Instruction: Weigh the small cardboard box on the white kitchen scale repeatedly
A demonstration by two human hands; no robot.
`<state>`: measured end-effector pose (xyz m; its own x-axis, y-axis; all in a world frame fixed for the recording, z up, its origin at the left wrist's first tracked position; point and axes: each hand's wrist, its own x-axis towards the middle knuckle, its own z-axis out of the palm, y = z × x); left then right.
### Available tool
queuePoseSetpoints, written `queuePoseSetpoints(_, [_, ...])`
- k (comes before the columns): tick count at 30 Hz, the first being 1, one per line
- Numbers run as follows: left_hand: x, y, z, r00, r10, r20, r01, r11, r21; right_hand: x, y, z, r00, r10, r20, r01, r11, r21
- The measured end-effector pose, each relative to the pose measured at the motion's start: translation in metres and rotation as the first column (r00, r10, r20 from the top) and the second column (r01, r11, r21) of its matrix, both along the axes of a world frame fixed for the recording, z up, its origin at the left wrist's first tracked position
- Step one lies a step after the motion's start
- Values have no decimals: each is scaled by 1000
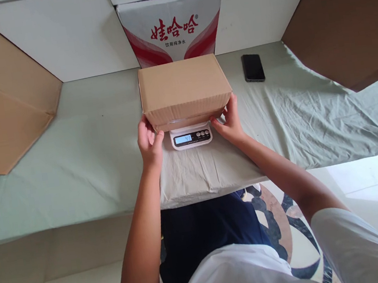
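A closed brown cardboard box (183,84) rests over a small white digital scale (192,144), covering all but its front panel. The lit display shows digits that look like 41, beside several round buttons. My left hand (149,140) grips the box's near left corner, thumb on the front face and fingers along the side. At the near right corner, my right hand (230,119) holds the box the same way. The underside of the box and the scale's platform are hidden.
A pale green cloth (105,148) covers the table. A black phone (253,68) lies right of the box. Behind stands a white and red carton (173,26). Large brown cartons flank the table at left (4,102) and right (348,21).
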<state>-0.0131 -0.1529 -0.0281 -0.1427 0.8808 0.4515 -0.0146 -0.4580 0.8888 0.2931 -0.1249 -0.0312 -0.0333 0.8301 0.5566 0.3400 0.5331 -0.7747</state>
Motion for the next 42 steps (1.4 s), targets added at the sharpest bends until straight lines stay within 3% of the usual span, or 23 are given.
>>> queuePoseSetpoints(12, [0, -3, 4, 999, 31, -35, -31, 999, 11, -2, -7, 13, 1000, -15, -2, 15, 999, -30])
queuePoseSetpoints(19, [-13, -1, 1, 983, 184, 10, -185, 982, 44, 15, -3, 11, 981, -182, -63, 185, 982, 35])
queuePoseSetpoints(24, [-16, 3, -1, 974, 227, 2, -227, 974, 13, 29, 16, -1, 946, -287, -149, 275, 957, -95])
queuePoseSetpoints(31, [-18, 4, 2, 976, 217, 27, -217, 976, -24, 40, 36, -10, 821, -367, -438, 256, 922, -292])
queuePoseSetpoints(39, [-19, 9, 1, 957, 265, 118, -263, 964, -30, 21, 20, 22, 612, -440, -657, 203, 890, -407])
queuePoseSetpoints(42, [-20, 10, 0, 953, 275, 128, -274, 962, -26, 17, 18, 30, 573, -437, -693, 178, 892, -416])
